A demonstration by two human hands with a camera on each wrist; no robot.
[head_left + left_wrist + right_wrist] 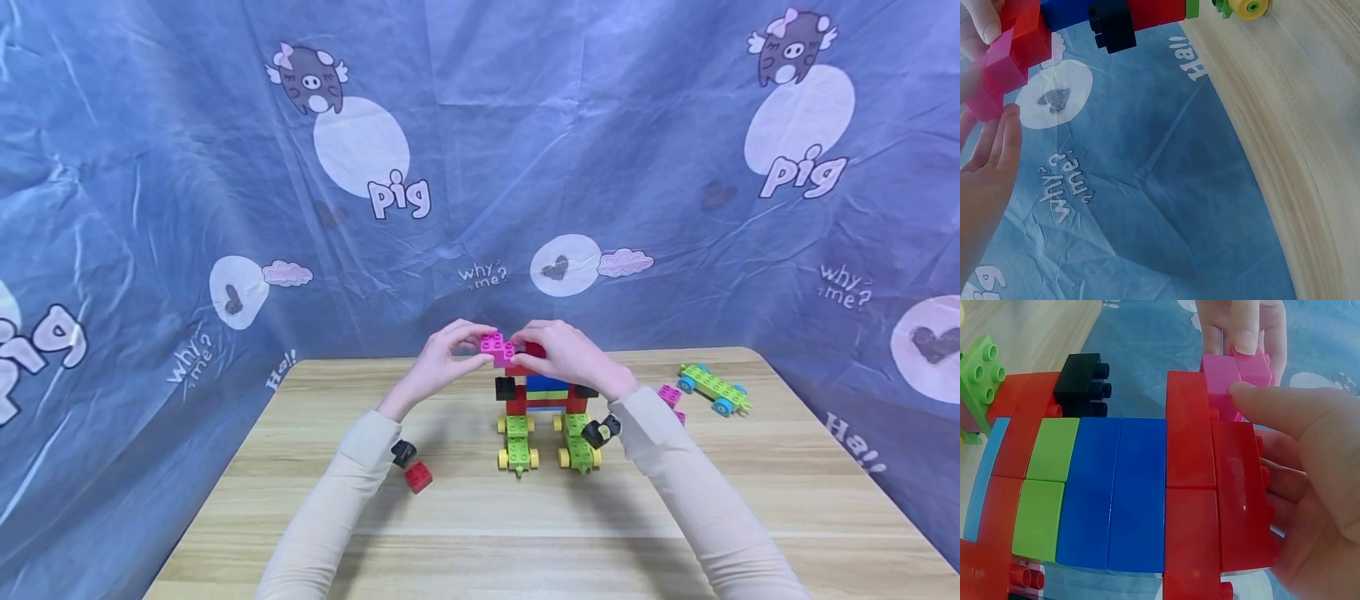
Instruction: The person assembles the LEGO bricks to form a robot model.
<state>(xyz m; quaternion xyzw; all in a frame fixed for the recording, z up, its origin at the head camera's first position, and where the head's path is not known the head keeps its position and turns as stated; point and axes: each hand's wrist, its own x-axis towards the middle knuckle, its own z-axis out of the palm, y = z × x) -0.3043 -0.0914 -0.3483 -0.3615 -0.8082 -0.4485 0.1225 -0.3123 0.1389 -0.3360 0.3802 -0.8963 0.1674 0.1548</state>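
Note:
A tall toy-brick figure (pixel 547 383) stands on two green wheeled bases. Two joined pink bricks (pixel 497 350) stick out to the left at its top, against the red bricks (pixel 1191 437). My left hand (pixel 450 346) pinches the outer pink brick (pixel 986 94) between thumb and fingers. From the other side my right hand (pixel 558 346) pinches the inner pink brick (pixel 1221 378), thumb on its near face, with its other fingers curled behind the top red brick (pixel 1241 500). Those fingertips are partly hidden. Blue bricks (pixel 1116 494) and a black brick (pixel 1079 381) sit lower on the figure.
A loose red brick (pixel 418 477) lies on the wooden table (pixel 480 542) at left, near my left wrist camera (pixel 403 452). Pink bricks (pixel 670 395) and a green wheeled base (pixel 714 387) lie at right. A blue patterned cloth (pixel 480 167) hangs behind.

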